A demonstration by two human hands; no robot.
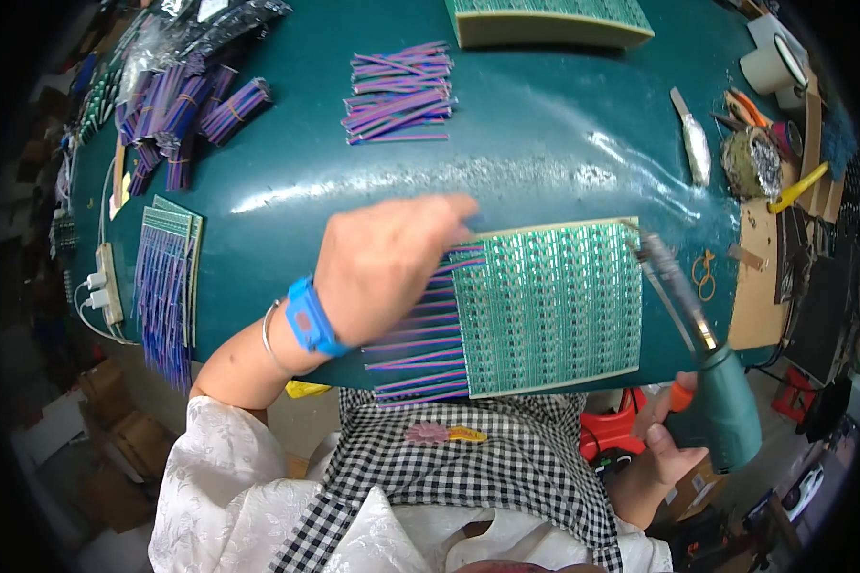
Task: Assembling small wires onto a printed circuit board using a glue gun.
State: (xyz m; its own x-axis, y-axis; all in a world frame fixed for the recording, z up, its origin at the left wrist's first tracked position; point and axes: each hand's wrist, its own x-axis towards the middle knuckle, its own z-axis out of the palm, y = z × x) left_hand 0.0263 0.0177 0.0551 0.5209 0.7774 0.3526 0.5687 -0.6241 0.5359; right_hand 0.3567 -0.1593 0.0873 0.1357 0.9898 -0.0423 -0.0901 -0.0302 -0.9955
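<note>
A flat panel of green circuit boards (pixel 554 306) lies at the table's near edge. Purple, blue and pink wires (pixel 416 365) stick out in a row from its left side. Over the panel's upper left corner, my left hand (pixel 382 258) is slightly blurred, its fingers bent and close together; what they hold is hidden. A green-handled soldering gun with an orange trigger (pixel 726 411) is gripped in my right hand (pixel 667 449) beyond the panel's right side. Its metal tip reaches the upper right corner of the panel.
A loose pile of wires (pixel 399 94) lies farther back, with tied wire bundles (pixel 177 110) to the left. Wired panels (pixel 167 286) are stacked at the left edge beside a power strip (pixel 108 284). Another board stack (pixel 554 27) stands behind; a wrapped blade (pixel 695 143) lies right.
</note>
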